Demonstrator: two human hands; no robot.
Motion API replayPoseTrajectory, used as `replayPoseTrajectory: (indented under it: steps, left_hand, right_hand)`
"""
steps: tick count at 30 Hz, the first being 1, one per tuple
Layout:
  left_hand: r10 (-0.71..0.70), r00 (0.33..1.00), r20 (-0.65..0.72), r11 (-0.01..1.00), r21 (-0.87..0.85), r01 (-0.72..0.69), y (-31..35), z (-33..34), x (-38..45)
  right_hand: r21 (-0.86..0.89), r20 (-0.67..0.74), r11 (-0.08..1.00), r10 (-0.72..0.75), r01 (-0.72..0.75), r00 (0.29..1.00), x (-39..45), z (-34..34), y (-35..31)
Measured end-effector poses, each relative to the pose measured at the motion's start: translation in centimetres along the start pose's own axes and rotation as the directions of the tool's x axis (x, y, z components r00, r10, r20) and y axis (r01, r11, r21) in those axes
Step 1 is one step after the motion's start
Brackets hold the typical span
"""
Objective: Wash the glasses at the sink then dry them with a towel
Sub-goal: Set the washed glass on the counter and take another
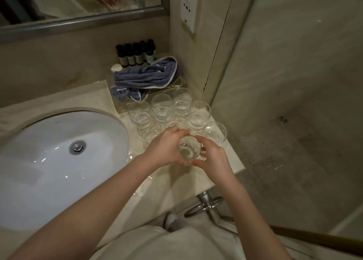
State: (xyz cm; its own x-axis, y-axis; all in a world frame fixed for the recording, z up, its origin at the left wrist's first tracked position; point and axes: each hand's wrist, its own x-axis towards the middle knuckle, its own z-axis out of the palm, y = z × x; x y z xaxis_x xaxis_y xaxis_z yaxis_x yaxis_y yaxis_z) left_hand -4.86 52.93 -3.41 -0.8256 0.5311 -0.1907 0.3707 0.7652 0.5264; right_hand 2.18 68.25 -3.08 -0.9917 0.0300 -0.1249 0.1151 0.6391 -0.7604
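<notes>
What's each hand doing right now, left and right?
Left hand: fingers curled round the glass, holding it above the counter.
Right hand: also gripping the same glass, from its other side.

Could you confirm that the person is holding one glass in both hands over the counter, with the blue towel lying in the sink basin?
Not quite. The head view shows the blue towel heaped on the counter behind the glasses, not in the sink basin. The rest holds: left hand and right hand both hold one glass.
</notes>
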Motion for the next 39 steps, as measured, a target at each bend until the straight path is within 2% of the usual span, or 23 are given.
replayPoseTrajectory:
  steps: [20,39]
  left_hand:
    - [-0.061,0.997,-0.049,0.997,-0.055,0.059,0.3,1.0,0.8]
    - [-0.11,0.993,-0.037,0.989,0.094,0.113,1.6,0.8,1.3]
  right_hand:
    - [-0.263,0.065,0.965,0.001,0.016,0.998,2.3,0.0,1.0]
    - [-0.436,0.159,0.895,-0.03,0.098,0.987,3.4,-0.8,0.4]
